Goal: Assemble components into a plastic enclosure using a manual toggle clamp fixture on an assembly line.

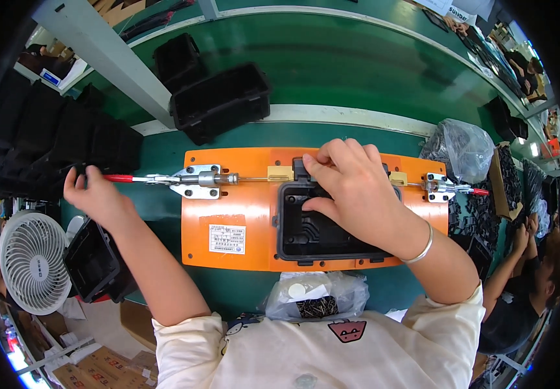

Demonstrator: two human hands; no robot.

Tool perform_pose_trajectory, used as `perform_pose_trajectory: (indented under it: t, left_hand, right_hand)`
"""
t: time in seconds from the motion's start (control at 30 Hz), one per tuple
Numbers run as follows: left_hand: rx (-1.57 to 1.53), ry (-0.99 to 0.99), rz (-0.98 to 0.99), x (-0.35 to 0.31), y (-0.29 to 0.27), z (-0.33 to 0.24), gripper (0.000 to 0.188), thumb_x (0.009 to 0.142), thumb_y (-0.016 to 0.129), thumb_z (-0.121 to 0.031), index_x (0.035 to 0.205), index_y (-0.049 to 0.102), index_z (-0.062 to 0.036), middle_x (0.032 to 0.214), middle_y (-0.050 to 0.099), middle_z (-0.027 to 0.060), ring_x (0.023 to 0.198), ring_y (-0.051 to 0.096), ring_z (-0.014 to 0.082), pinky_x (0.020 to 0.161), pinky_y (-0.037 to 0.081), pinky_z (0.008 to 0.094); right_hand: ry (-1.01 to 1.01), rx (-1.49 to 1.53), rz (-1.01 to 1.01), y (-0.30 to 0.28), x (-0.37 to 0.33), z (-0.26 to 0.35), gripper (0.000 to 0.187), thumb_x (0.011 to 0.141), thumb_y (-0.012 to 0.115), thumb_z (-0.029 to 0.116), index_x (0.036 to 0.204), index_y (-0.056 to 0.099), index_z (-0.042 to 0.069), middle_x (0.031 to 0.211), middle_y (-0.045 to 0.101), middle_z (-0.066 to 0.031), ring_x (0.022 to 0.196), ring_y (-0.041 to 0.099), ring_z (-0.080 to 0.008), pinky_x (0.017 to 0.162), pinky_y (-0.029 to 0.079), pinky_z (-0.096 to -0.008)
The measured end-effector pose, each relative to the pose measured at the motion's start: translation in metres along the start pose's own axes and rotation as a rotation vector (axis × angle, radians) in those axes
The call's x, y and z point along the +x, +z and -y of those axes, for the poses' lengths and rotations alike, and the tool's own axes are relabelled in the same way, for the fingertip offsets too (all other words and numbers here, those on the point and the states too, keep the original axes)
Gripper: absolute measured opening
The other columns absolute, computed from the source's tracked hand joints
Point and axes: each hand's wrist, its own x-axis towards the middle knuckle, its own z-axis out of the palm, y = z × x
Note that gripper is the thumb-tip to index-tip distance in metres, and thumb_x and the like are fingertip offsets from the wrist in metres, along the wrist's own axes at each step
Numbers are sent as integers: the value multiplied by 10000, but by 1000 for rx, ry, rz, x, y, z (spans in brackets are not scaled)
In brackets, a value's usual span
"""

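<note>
An orange fixture board lies before me, with a push-pull toggle clamp at its left and another toggle clamp at its right. Between them sits a black plastic box, its open side up. My left hand is closed at the outer end of the left clamp's red handle; its fingertips partly hide that end. My right hand grips the box's far wall, thumb inside, forefinger on a black piece at that edge. Its palm covers the box's far right part.
More black boxes stand beyond the board, and stacks fill the left. A white fan and another black box are near left. A bag of screws lies by my body. Small black parts and a co-worker are right.
</note>
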Motion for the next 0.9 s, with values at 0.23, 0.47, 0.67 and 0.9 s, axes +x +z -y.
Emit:
perform_pose_trajectory:
  t: [0.23, 0.47, 0.67, 0.9]
  left_hand:
    - [356, 593, 1282, -132, -26, -84, 371, 762, 734, -332, 781, 558, -6, 733, 529, 137, 632, 541, 265, 565, 443, 347]
    - [488, 681, 1454, -143, -10, -95, 330, 762, 649, -273, 578, 581, -7, 555, 561, 131, 483, 560, 301, 476, 435, 374]
    - [-53, 337, 1377, -129, -45, -152, 302, 699, 706, -149, 544, 466, -50, 516, 484, 93, 433, 483, 272, 442, 381, 368]
    - [-177, 593, 1323, -135, -68, -176, 309, 667, 733, -108, 563, 443, -82, 512, 450, 37, 411, 456, 229, 417, 330, 341]
  right_hand:
    - [471, -120, -131, -33, -51, -3, 443, 626, 834, 267, 863, 544, 31, 796, 556, -132, 708, 588, -326, 591, 470, -391]
    - [624, -73, -163, -37, -81, -3, 227, 741, 719, 147, 737, 536, 12, 566, 573, -133, 516, 582, -320, 510, 468, -393]
    - [703, 473, -362, -73, -83, 2, 263, 793, 668, -20, 700, 427, 32, 561, 421, 41, 524, 362, -2, 455, 291, -196]
    - [695, 986, -265, -57, -85, 3, 174, 870, 603, -44, 803, 457, 25, 687, 463, 63, 600, 402, 17, 496, 321, -160]
